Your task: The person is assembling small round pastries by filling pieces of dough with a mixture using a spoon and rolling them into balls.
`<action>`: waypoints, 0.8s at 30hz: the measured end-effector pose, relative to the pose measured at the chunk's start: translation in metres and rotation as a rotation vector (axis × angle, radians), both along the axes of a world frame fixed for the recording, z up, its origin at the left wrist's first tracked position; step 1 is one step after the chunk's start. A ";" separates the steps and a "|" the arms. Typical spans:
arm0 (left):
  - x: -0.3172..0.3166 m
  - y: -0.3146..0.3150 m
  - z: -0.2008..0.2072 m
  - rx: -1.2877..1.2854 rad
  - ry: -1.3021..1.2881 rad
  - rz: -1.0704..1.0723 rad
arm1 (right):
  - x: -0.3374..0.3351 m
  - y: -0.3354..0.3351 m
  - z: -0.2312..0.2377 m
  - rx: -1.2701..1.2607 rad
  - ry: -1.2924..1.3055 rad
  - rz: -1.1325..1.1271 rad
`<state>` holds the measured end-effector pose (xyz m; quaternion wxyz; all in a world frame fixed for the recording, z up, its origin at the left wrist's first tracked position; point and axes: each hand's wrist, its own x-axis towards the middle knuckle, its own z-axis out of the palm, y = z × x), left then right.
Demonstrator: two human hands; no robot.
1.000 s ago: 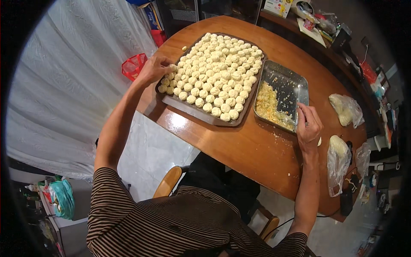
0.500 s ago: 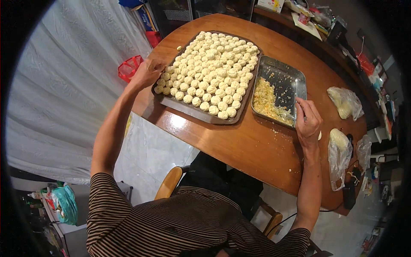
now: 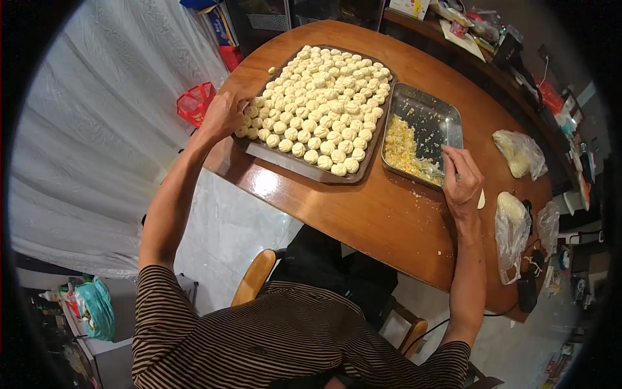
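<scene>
A large dark baking tray [image 3: 304,168] lies on the table, covered with rows of small pale pleated dough buns [image 3: 317,107]. My left hand [image 3: 225,115] is at the tray's left edge, fingers curled together by the outermost buns; what they pinch, if anything, is hidden. Right of the tray stands a rectangular metal pan [image 3: 447,113]. Crumbly yellow-orange and whitish filling [image 3: 403,146] is heaped along its left and near sides. My right hand [image 3: 462,178] is closed at the pan's near right corner, its thumb and fingers pressed together; I cannot make out what is in them.
One loose bun [image 3: 271,70] sits beyond the tray on the wooden table [image 3: 324,207]. At the right lie clear plastic bags of pale dough [image 3: 518,154] and a dark device with a cable [image 3: 528,292]. Crumbs are scattered near the pan. A red bag [image 3: 195,104] stands beyond the table's left edge.
The view has shifted slightly. My left hand has come a little nearer along the tray's left edge; my right hand stays at the pan's corner.
</scene>
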<state>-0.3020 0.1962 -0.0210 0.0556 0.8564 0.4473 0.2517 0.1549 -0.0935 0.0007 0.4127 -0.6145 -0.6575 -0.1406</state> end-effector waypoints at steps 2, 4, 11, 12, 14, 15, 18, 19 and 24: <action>-0.004 0.003 0.002 -0.026 0.046 0.036 | 0.000 -0.001 -0.001 -0.003 -0.003 -0.002; -0.013 0.005 0.000 0.046 0.020 -0.004 | -0.003 0.001 -0.002 0.006 -0.002 0.010; 0.040 -0.059 0.032 0.231 -0.164 -0.051 | -0.003 -0.007 0.013 0.096 -0.059 0.010; 0.053 -0.086 0.039 0.210 -0.189 -0.086 | -0.007 -0.007 0.018 0.087 -0.035 0.023; 0.081 -0.137 0.047 0.169 -0.236 -0.158 | -0.014 -0.011 0.025 0.074 0.001 0.044; 0.094 -0.152 0.038 0.132 -0.311 -0.273 | -0.017 -0.012 0.029 0.077 0.008 0.055; 0.157 -0.209 0.030 0.131 -0.438 -0.581 | -0.008 -0.015 0.023 0.071 0.020 0.063; 0.176 -0.223 0.024 0.087 -0.418 -0.652 | -0.004 -0.019 0.020 0.071 0.021 0.063; 0.279 -0.255 0.029 0.175 -0.549 -0.894 | 0.034 -0.043 0.021 0.103 0.075 -0.111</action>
